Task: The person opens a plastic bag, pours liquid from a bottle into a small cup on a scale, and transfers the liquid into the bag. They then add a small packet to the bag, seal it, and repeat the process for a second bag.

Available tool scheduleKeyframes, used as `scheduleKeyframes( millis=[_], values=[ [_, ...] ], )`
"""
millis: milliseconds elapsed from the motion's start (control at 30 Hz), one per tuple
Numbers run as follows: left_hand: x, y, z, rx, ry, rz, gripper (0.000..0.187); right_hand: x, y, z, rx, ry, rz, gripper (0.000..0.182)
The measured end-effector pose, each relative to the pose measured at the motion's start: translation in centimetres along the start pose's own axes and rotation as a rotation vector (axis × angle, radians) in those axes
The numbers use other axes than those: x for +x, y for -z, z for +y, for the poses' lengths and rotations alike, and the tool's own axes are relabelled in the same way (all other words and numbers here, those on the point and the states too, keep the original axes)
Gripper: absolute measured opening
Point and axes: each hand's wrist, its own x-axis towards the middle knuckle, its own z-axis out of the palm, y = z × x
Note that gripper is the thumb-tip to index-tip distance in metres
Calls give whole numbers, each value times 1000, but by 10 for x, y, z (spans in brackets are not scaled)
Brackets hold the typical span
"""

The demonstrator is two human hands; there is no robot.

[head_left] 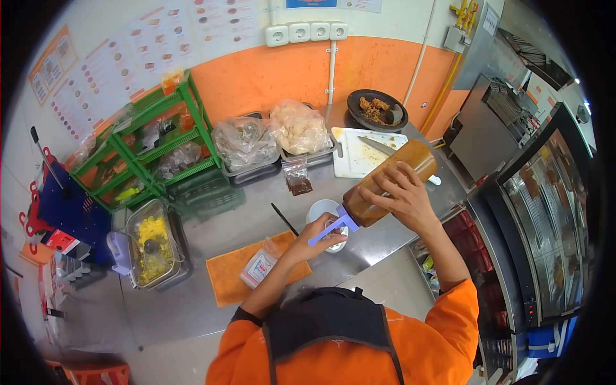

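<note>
A bare stretch of steel counter (256, 221) lies at 9 o'clock of the small white bowl (321, 210), hemmed by the green rack (160, 141) at 10 o'clock and the counter's near edge at 6 o'clock. The brown sauce bottle (388, 183), blue nozzle down, is tilted over the bowl. It is clasped by the right hand (404, 196), fingers wrapped round it, while the bowl's rim is pinched by the left hand (317, 237).

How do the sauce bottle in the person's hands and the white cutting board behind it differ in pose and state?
The sauce bottle is lifted and tilted, nozzle down toward the small white bowl; the cutting board lies flat on the counter. The right hand grips the bottle and the left hand is at its blue nozzle; nobody touches the board, which carries a knife. Both sit over the steel counter.
</note>
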Motion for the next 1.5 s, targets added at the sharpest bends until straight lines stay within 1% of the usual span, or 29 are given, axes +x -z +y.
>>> scheduleKeyframes(
  millis=[33,200,333,433,500,567,633,700,733,800,833,867,900,933,967,1000,1033,1100,1133,1167,1233,1267,1333,1367,1433,1467,1500],
  values=[
    [0,0,0,-47,43,-30,42,2,1,0,0,-1,1,61],
    [0,-2,-3,-111,47,-50,43,6,3,2,-50,49,0,56],
    [2,-3,-4,-175,39,-71,44,7,6,4,-57,51,-2,56],
    [2,-2,-3,-158,50,-80,45,6,6,5,-68,58,-37,56],
    [4,-3,-8,-192,41,-90,44,3,2,6,-31,34,-4,55],
    [5,-5,-12,-227,33,-99,43,1,1,6,-5,5,-19,56],
    [5,-7,-8,-307,-19,-85,40,-3,-2,4,20,-25,-33,58],
    [5,-6,-1,-344,-26,-97,39,-9,-8,1,176,-154,-45,65],
    [6,-6,1,-384,-31,-108,37,-13,-9,0,175,-155,-44,65],
    [10,-5,-7,-383,-22,-114,35,-23,-11,-5,446,-383,-189,73],
    [12,-4,-12,-385,-12,-118,33,-27,-14,-9,444,-386,-190,73],
    [15,-5,-17,-386,-12,-123,33,-33,-20,-14,530,-465,-159,77],
    [17,-5,-20,-487,-20,-123,33,-38,-27,-19,616,-542,-128,81],
    [18,-5,-19,-588,-27,-123,32,-46,-37,-23,614,-545,-131,81],
    [17,-6,-19,-590,-26,-125,32,-55,-51,-28,686,-648,-50,84],
    [14,-6,-12,-796,37,-94,33,-63,-64,-33,756,-748,34,88],
    [12,-6,-8,-1000,100,-60,34,-69,-74,-38,756,-746,33,88],
    [11,-2,-10,-1033,104,-49,33,-81,-94,-48,1021,-1142,241,93],
    [11,0,-11,-1064,112,-39,31,-87,-108,-51,1022,-1140,240,93],
    [9,1,-12,-1065,113,-37,31,-93,-121,-55,1034,-1192,333,94],
    [8,3,-15,-981,104,-131,34,-92,-121,-63,1097,-1321,509,97],
    [8,3,-20,-984,103,-128,34,-92,-118,-68,1098,-1318,505,97],
    [6,5,-31,-647,74,-156,39,-90,-111,-85,708,-1285,689,93],
    [2,5,-32,-641,67,-145,39,-89,-100,-100,719,-1274,694,93],
    [-8,3,-25,-531,118,-218,50,-81,-66,-130,601,-1405,522,73],
    [-12,-1,-17,-532,124,-218,50,-66,-52,-131,710,-1114,421,59],
    [-18,-8,-7,-537,144,-206,55,-53,-41,-131,804,-826,316,45]
  ],
)
